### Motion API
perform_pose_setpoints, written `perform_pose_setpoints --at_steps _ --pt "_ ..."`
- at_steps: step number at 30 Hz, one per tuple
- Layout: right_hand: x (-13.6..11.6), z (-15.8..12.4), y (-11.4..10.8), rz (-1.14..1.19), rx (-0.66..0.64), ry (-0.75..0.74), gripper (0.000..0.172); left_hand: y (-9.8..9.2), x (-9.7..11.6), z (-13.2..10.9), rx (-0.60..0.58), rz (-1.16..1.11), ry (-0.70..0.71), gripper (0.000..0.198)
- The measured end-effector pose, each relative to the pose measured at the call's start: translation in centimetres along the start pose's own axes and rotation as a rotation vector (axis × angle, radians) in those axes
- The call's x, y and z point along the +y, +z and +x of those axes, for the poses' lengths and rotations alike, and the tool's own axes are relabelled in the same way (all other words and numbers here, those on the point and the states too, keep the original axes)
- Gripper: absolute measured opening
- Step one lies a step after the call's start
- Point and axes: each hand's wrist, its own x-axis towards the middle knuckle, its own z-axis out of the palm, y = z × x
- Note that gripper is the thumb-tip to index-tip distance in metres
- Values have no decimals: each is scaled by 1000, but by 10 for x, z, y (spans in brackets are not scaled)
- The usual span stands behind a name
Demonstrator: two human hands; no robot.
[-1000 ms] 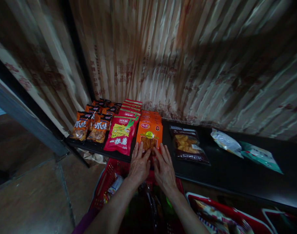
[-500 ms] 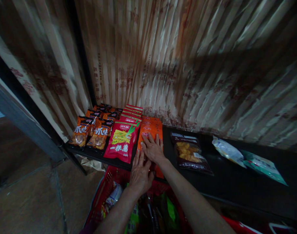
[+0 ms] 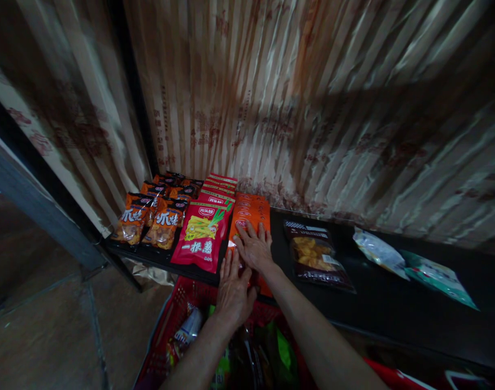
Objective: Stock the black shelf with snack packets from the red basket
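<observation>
Several orange snack bags (image 3: 251, 212) lie overlapped in a row on the black shelf (image 3: 377, 298). My right hand (image 3: 255, 248) rests flat on the front orange bag, fingers spread toward the wall. Nearer me, my left hand (image 3: 234, 295) touches the lower left edge of the same bag with its fingers stretched out. Both hands cover much of that bag's front. Just left of them is a row of red snack bags (image 3: 201, 235), the front one showing yellow strips and a green scallion.
Small black-and-orange snack bags (image 3: 163, 222) fill the shelf's left end. To the right lie a dark bag with a clear window (image 3: 314, 252), a white bag (image 3: 379, 252) and a green bag (image 3: 438, 276). Below my arms stands a red basket (image 3: 182, 292) holding several packages.
The view has shifted very slightly. Both hands stay on the front orange bag, almost unmoved, and the bags lie as before.
</observation>
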Motion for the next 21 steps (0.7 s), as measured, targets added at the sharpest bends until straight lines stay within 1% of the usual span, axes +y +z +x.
perform_pose_setpoints --at_steps 7,11,21 --pt "-1 3 -2 21 -26 8 56 -2 1 2 0 7 -10 57" --pt "-1 5 -1 25 -9 8 56 -4 1 4 -3 17 -28 52" --pt "-1 6 1 26 6 6 55 -2 -2 4 32 33 -10 48"
